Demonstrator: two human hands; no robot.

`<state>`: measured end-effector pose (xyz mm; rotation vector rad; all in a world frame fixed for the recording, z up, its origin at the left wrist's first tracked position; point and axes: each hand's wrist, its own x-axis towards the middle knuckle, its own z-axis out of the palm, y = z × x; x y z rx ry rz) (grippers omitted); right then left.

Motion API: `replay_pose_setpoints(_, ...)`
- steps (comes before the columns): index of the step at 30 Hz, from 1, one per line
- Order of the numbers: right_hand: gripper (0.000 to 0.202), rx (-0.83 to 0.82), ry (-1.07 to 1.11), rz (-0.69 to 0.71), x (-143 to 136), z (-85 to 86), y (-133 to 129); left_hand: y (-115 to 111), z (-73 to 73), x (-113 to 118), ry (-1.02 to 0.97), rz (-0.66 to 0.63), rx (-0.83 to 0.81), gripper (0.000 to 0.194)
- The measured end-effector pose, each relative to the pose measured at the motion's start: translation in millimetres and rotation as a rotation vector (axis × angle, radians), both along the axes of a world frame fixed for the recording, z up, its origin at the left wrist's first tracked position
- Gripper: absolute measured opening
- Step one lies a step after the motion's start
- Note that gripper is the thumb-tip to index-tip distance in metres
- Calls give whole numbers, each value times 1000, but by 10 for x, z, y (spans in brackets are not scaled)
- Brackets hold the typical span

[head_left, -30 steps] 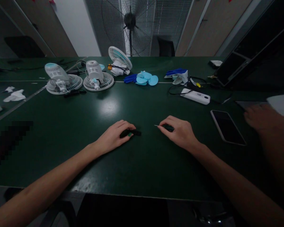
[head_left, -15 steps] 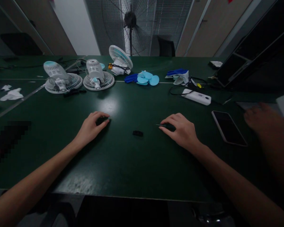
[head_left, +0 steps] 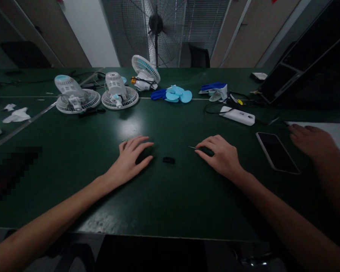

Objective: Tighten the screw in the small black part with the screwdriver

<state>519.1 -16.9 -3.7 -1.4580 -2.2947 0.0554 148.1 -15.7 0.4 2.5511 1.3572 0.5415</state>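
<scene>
My left hand (head_left: 132,156) is over the table with its fingers apart and nothing between them. Just to the right of its fingertips lies a small black part (head_left: 169,160), not touched. Behind the knuckles a tiny pale thing (head_left: 124,141) shows on the table, too small to name. My right hand (head_left: 219,155) rests on the table, closed around the dark handle of a screwdriver (head_left: 206,151). The thin metal shaft points left, toward the black part.
Partly dismantled white fans (head_left: 120,94) stand at the back left. Beyond are light-blue fan blades (head_left: 178,94), gloves (head_left: 214,87) and a white power strip (head_left: 238,115). On the right lie a phone (head_left: 277,153) and another person's hand (head_left: 314,141) on a white sheet.
My left hand has moved right toward the black part and its fingers have spread from a pinch. My right hand keeps the screwdriver nearly still. The other person's hand has shifted slightly.
</scene>
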Motion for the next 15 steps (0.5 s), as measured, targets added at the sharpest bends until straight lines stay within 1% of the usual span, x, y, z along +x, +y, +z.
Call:
replay_pose_setpoints(2, 20, 0, -4, 0, -4, 0, 0, -82, 6, 195, 25, -129, 12, 49)
replay_pose_setpoints(3, 20, -1, -8, 1, -7, 2, -2, -109, 1, 279, 29, -174, 19, 49)
replay_pose_setpoints(5, 19, -3, -17, 1, -16, 10, -9, -126, -15, 384, 21, -209, 35, 40)
replay_pose_setpoints(7, 19, -5, -27, 2, -25, 21, -18, -101, -26, 365, 8, -183, 41, 27)
replay_pose_setpoints(8, 18, -3, -30, 1, -28, 26, -22, -77, -28, 302, 2, -151, 41, 23)
replay_pose_setpoints(10, 19, -3, -33, 1, -30, 34, -25, -10, -22, 77, -14, -69, 42, 20)
replay_pose_setpoints(12, 19, -7, -34, 7, -22, 38, -23, 72, -10, -241, -28, 5, 40, 21)
replay_pose_setpoints(15, 20, -4, -34, 18, -4, 33, -17, 191, 3, -724, -31, 51, 15, 27)
